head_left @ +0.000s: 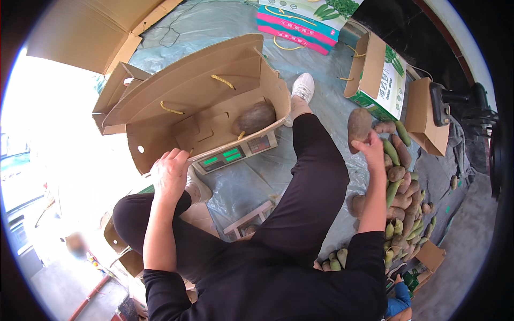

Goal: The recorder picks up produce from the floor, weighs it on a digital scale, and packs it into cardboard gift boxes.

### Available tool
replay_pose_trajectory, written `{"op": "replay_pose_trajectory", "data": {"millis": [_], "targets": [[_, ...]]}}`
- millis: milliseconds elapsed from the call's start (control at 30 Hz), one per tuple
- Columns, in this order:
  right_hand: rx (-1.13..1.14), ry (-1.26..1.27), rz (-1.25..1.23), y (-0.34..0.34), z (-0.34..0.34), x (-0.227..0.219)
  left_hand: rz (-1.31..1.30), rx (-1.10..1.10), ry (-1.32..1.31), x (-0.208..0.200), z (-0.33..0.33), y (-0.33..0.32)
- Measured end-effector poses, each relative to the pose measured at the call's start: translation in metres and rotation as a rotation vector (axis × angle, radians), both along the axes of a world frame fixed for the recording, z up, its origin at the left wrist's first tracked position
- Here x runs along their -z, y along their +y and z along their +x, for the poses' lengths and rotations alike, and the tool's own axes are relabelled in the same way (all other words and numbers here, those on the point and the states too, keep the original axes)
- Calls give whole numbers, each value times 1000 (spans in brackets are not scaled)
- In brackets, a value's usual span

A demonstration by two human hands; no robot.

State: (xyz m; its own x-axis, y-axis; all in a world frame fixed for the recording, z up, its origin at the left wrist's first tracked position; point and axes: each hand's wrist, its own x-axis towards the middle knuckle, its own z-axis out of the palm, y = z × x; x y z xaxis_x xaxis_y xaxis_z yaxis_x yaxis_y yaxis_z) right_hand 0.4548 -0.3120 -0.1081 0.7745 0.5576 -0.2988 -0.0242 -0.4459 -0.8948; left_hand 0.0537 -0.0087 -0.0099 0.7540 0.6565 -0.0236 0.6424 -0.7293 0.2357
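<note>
My left hand point(171, 174) is at the near left edge of an open cardboard box point(152, 142), its fingers curled over the rim. The box has yellow rope handles and rests on a scale point(231, 153) with lit green displays. Inside, at its right end, lies one large brownish root vegetable point(254, 118). Off to the right, my right hand point(371, 148) grips another long brownish-red root vegetable point(359, 128) by its lower end, raised over the edge of a pile point(404, 200) of similar brown and green ones.
A green and white carton point(381, 80) and a plain brown box point(425, 115) stand beyond the pile. Pink and blue cartons point(297, 29) lie at the far side. Plastic sheeting point(316, 160) covers the floor. At lower right, part of another person in blue point(397, 300) shows.
</note>
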Motion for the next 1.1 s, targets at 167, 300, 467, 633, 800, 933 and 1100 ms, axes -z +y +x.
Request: {"op": "replay_pose_trajectory", "data": {"millis": [167,300,467,633,800,933,1100], "targets": [[-376,-228,140,90,-43,-144,27,-2,48,4,-8,-1],[-724,-338,165,168,-96,-194,41,22,84,5,-12,-1],[-1118,-543,-115,276,-166,-149,21,23,134,-1,-12,-4],[-1364,-676,-521,328,-220,-100,52,44,110,7,-3,-7],[-1505,-719,-621,364,-274,-57,58,10,112,6,-15,-6],[-1459,-555,-695,368,-271,-13,23,52,72,7,2,-10],[-1352,-548,-342,352,-268,-49,48,36,48,10,-1,-9]]}}
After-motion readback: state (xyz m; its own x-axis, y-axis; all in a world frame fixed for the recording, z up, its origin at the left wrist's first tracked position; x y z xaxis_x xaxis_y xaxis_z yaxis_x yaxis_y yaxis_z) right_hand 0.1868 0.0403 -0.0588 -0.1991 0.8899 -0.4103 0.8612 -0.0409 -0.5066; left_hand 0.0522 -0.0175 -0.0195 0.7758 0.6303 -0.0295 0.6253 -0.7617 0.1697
